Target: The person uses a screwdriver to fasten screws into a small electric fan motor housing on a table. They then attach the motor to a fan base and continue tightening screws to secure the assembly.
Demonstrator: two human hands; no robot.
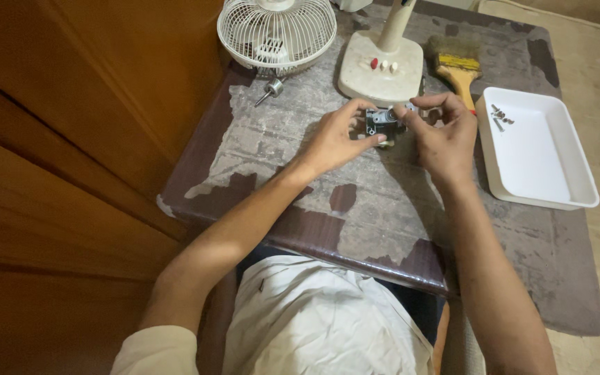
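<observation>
small grey fan motor (382,122) sitting between both hands, left hand (333,141) and right hand (444,135) fingers pinching its opposite sides.

Your fingers (355,114) hide much of the small grey part (382,121) mid-frame, the fan guard (276,31) is cut off at the top edge, and the tray's bits (500,115) are too small to tell.

The worn table (383,201) bears a fan guard (276,31), fan base (381,69), brush (457,69), tray (537,149).
</observation>
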